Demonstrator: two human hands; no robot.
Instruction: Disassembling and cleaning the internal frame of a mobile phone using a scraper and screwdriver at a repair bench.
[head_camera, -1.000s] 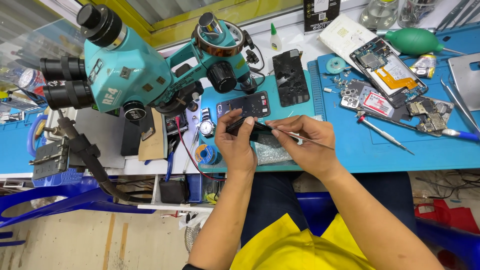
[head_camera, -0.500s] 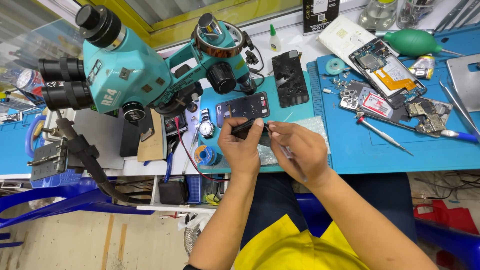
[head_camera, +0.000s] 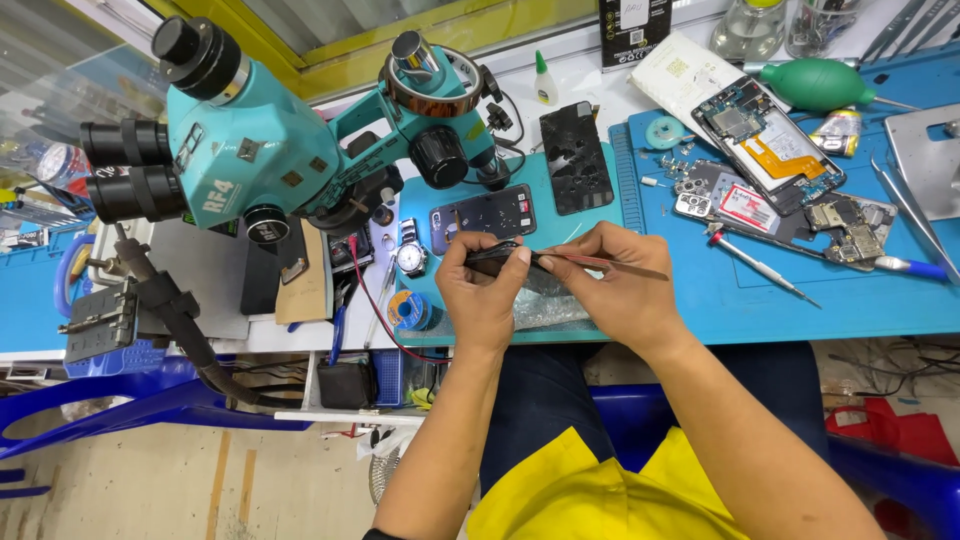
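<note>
My left hand (head_camera: 485, 295) grips a small dark flat part (head_camera: 492, 256) above the front of the teal work mat (head_camera: 440, 330). My right hand (head_camera: 612, 285) pinches thin tweezers (head_camera: 600, 263), whose tip meets the dark part between the two hands. A crinkled clear plastic bag (head_camera: 545, 310) lies on the mat under the hands. Just beyond my fingers a dark phone frame (head_camera: 485, 215) rests flat on the mat.
A teal stereo microscope (head_camera: 270, 140) towers at the left. A black cracked screen (head_camera: 575, 155) lies behind. The blue mat (head_camera: 760, 300) on the right carries opened phones (head_camera: 765, 140), circuit boards, a screwdriver (head_camera: 755, 262) and a green air blower (head_camera: 815, 85). A solder spool (head_camera: 408, 310) sits left.
My right hand drew back toward the near edge half a second ago, then came forward again; the tweezers now lie level with their tip at the dark part. My left hand stayed put.
</note>
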